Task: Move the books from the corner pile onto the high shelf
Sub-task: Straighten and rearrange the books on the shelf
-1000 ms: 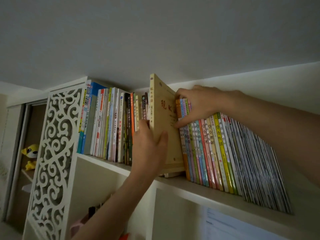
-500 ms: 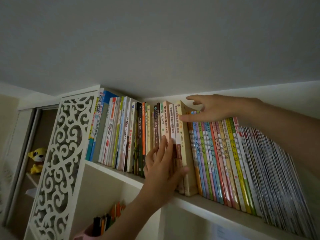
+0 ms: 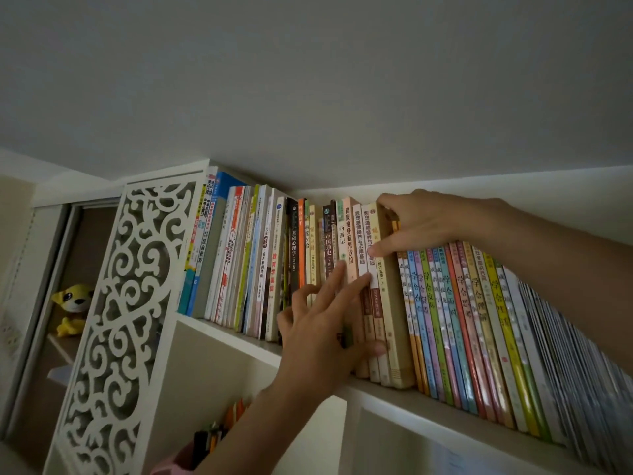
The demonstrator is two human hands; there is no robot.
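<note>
The high shelf (image 3: 462, 416) holds a packed row of upright books just under the ceiling. A thick tan book (image 3: 394, 320) stands in the row between pale-spined books (image 3: 359, 241) and several thin colourful books (image 3: 472, 320). My right hand (image 3: 428, 224) grips the tan book's top, fingers hooked over its upper edge and thumb on the spine. My left hand (image 3: 318, 337) lies flat with fingers spread against the spines just left of the tan book, its thumb near the book's lower part. The corner pile is out of view.
A white carved side panel (image 3: 113, 320) closes the shelf's left end. A yellow plush toy (image 3: 72, 303) sits in the wardrobe behind it. The lower compartment holds a pink cup of pens (image 3: 212, 437). The ceiling (image 3: 308, 97) hangs close above the books.
The tan book went from sticking out at an angle to standing flush in the row. My left hand flattened against the spines, and my right hand returned to grip the book's top.
</note>
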